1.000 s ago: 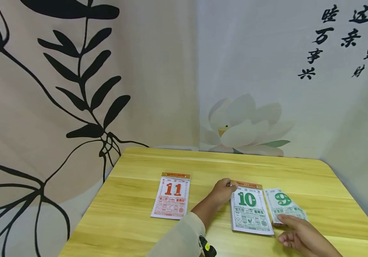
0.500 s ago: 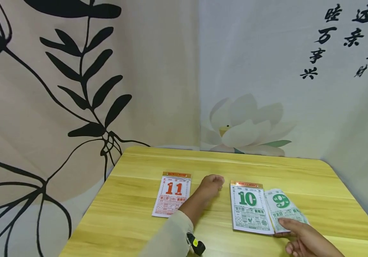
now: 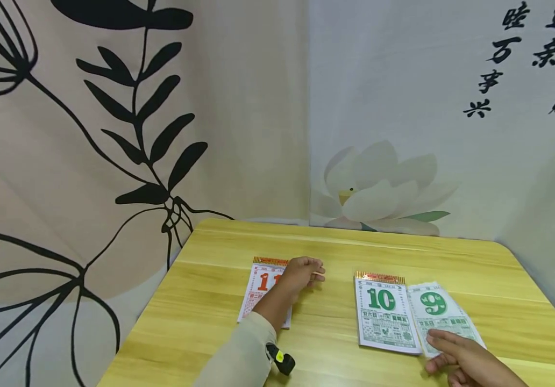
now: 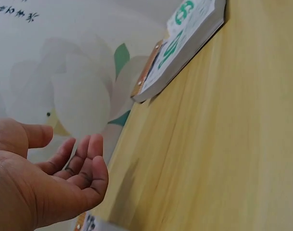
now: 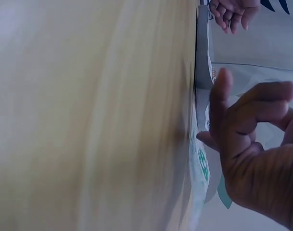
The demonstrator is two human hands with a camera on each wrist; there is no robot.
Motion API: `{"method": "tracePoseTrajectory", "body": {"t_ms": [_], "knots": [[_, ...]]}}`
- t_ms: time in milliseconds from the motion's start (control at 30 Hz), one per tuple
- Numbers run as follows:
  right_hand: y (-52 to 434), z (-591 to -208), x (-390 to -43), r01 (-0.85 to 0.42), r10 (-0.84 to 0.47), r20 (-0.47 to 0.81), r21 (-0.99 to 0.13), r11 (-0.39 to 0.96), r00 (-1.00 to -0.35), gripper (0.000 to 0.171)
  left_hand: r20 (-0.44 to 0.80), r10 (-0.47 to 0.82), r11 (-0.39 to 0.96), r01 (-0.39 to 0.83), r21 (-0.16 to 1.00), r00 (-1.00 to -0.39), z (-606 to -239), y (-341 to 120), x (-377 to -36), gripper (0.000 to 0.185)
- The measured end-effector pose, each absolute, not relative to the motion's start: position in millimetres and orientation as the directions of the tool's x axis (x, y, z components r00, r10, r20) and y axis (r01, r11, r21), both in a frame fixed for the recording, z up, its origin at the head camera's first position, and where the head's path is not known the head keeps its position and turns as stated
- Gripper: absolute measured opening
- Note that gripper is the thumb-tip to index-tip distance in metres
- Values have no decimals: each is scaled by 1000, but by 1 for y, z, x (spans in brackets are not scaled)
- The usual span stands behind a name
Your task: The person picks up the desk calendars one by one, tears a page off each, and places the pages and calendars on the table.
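Observation:
A tear-off calendar pad with a red 11 point(image 3: 264, 290) lies on the yellow wooden table point(image 3: 331, 242). My left hand point(image 3: 303, 270) hovers over its upper right corner with fingers loosely curled and holds nothing; the left wrist view shows the left hand point(image 4: 64, 178) with its palm empty above the red pad's corner point(image 4: 88, 224). To the right lies a pad with a green 10 point(image 3: 384, 314), and a loose sheet with a green 9 point(image 3: 439, 312) lies against its right side. My right hand point(image 3: 454, 352) rests its fingertips on the sheet's lower edge point(image 5: 200, 163).
Printed curtains with black leaves point(image 3: 137, 134) and a lotus flower point(image 3: 379, 188) hang right behind the table's far and left edges. A black wrist device point(image 3: 279, 359) sits on my left sleeve. Bare tabletop point(image 3: 326, 322) lies between the two pads.
My left hand has let go of the green 10 pad's top left corner and moved left to the red 11 pad. My right hand stays on the 9 sheet.

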State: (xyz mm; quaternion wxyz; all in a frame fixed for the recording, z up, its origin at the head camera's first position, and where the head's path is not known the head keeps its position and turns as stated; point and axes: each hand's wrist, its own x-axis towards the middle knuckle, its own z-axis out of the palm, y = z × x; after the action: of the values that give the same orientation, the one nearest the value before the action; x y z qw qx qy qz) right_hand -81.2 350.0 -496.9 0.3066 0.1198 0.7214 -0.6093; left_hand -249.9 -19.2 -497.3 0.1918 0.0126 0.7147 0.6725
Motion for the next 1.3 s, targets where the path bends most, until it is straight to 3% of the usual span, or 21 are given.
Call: {"method": "tracePoseTrajectory", "body": {"t_ms": [300,500,667,933,1100,1300], "knots": [[355,-497,-79,546,-200,-584,-810,215,-787,81,-193,191,123,-171,978,-962,-493,-54,-265,38],[354,-495,-78,519,-262,-557,-830,204,-788,80,-141,100,296,-106,949,-985,-496,-70,-266,34],[343,-490,-84,469,-317,-513,-858,209,-797,75,-152,0,399,-140,906,-988,-502,-78,-264,30],[321,-484,-94,389,-426,-441,-898,208,-790,48,-101,-171,353,-156,923,-980,-513,-98,-268,34],[298,-480,-103,325,-479,-378,-926,193,-792,44,-65,-292,391,-181,903,-954,-514,-110,-271,39],[260,-471,-116,250,-502,-314,-949,192,-806,51,-50,-300,468,-193,862,-953,-515,-117,-278,44]]}}
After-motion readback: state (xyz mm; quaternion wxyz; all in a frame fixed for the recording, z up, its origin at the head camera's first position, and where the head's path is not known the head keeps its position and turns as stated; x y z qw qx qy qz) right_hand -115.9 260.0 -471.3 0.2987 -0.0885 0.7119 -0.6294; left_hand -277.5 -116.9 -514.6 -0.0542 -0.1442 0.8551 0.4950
